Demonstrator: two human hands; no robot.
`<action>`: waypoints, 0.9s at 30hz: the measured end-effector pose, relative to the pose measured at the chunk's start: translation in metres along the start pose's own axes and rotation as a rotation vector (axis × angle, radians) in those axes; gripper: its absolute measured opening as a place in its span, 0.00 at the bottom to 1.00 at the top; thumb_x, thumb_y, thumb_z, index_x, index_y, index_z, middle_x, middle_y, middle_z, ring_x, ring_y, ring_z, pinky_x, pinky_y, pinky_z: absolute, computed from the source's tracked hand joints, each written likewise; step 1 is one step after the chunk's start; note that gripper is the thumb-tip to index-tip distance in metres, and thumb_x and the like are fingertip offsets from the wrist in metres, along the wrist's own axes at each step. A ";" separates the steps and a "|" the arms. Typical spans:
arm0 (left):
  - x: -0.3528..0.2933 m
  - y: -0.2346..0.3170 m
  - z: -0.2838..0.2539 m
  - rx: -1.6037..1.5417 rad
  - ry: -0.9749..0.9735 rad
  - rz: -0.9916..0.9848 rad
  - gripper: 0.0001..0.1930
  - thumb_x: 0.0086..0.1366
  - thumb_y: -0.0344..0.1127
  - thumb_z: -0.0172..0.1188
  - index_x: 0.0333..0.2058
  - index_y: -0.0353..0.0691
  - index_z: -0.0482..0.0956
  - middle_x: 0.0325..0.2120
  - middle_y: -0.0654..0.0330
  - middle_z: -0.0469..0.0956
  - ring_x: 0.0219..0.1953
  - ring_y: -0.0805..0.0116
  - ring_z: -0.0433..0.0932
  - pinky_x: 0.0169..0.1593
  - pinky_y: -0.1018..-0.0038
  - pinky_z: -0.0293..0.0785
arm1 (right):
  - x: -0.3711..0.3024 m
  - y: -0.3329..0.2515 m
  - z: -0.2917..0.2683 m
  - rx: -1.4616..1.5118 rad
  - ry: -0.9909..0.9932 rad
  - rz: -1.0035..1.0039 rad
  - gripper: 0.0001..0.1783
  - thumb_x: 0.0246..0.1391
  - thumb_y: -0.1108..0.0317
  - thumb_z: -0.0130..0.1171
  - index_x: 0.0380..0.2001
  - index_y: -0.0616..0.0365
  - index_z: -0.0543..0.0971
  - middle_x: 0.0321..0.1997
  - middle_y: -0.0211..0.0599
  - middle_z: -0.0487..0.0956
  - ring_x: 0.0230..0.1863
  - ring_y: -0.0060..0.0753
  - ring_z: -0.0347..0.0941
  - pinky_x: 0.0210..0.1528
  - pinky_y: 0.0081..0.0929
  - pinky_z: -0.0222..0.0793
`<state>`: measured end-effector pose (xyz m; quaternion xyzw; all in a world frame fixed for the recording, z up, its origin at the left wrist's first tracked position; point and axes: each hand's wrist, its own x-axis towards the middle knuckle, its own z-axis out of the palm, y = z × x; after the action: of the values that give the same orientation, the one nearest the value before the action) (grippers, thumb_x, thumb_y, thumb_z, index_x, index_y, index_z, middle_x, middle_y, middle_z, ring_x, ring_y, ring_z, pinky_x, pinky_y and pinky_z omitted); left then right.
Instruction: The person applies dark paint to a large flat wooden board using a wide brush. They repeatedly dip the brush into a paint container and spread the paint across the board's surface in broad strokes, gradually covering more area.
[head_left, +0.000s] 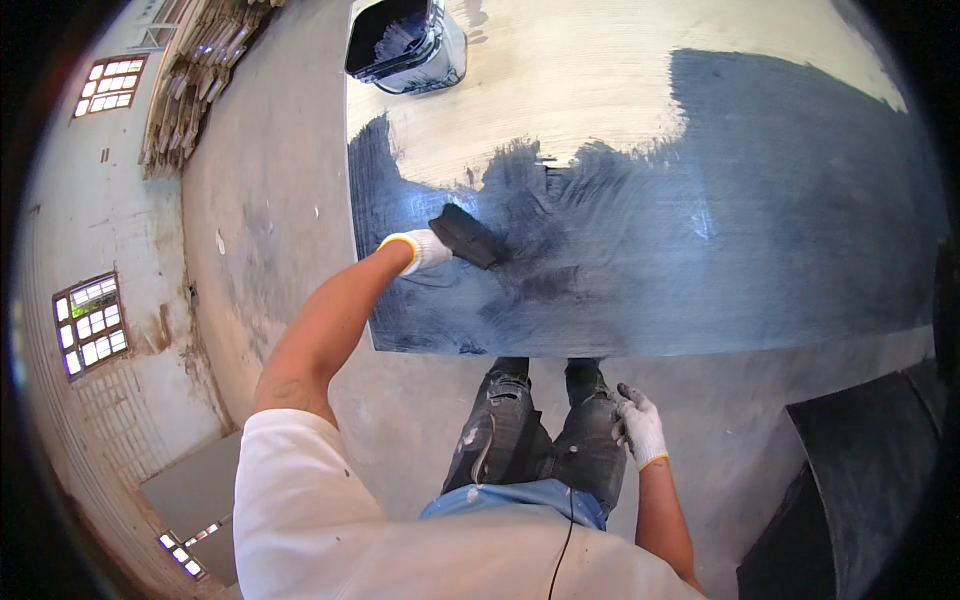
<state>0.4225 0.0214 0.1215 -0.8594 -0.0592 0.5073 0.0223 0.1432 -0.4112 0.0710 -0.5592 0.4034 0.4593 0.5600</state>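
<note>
My left hand [428, 250], in a white knit glove with a yellow cuff edge, grips a wide dark paint brush [467, 237]. The brush rests on the wet black paint near the left end of a large flat board [560, 95]. Dark paint covers the board's near part and right side, while a pale cream area shows at the far side. Beside my right thigh hangs my right hand [641, 424], in a matching glove with blackened fingertips. Its fingers are loosely apart and hold nothing. The left fingers are partly hidden behind the brush.
A paint-smeared bucket [408, 45] with dark paint inside stands at the board's far left corner. Black curved panels [872, 450] lie at the lower right. Stacked wooden pieces [195, 85] lean along the left wall, which has barred windows [92, 325].
</note>
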 end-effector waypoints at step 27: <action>0.010 0.145 0.118 -0.977 0.085 -0.016 0.32 0.71 0.56 0.47 0.44 0.25 0.82 0.42 0.35 0.82 0.49 0.38 0.81 0.55 0.56 0.74 | 0.042 -0.087 0.079 -0.246 -0.140 -0.187 0.23 0.66 0.66 0.49 0.62 0.61 0.72 0.27 0.38 0.81 0.16 0.28 0.73 0.14 0.27 0.67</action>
<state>0.3358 -0.1234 0.0416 -0.7888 -0.2960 0.3845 -0.3773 0.2324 -0.3254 0.0570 -0.6254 0.2505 0.4888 0.5542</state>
